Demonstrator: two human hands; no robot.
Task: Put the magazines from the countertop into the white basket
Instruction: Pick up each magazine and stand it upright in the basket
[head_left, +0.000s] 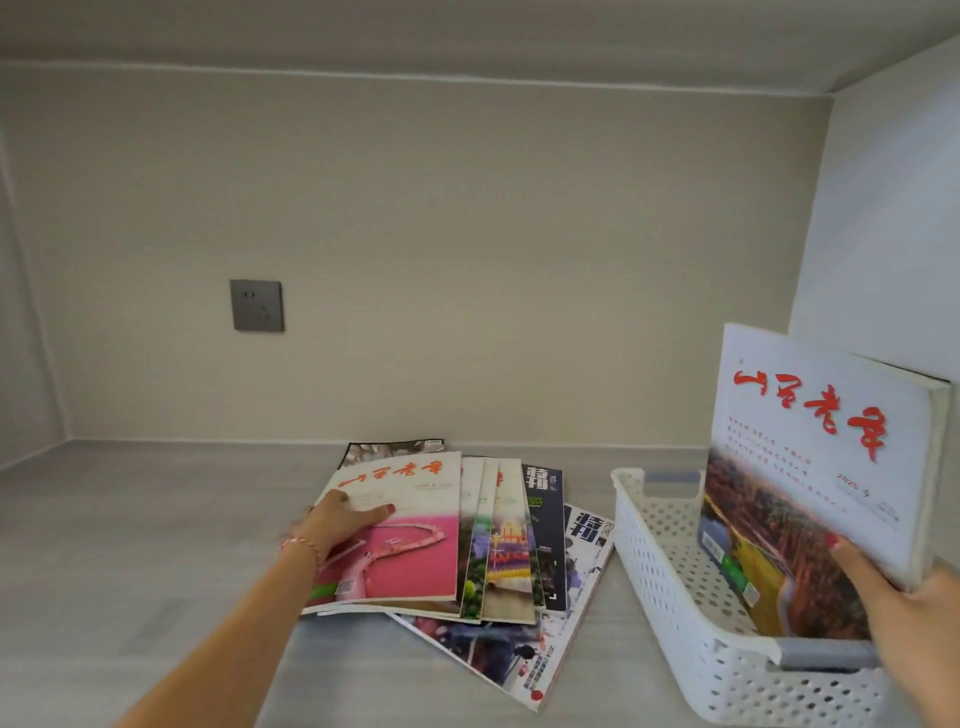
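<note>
Grey surface (130, 545) against a beige wall with a dark outlet (257, 305). Right hand (904, 613) is gripping a magazine (815, 457) by its lower corner, holding it upright with the bottom edge down inside the white basket (670, 566). Left hand (343, 519) lies flat, fingers spread, on the top cover of the fanned pile (498, 545), not gripping anything. That pile sits just left of the basket, between the two hands.

Left hand (345, 519) flat, fingers spread; right hand (904, 597) clamped (thumb forward).
</note>
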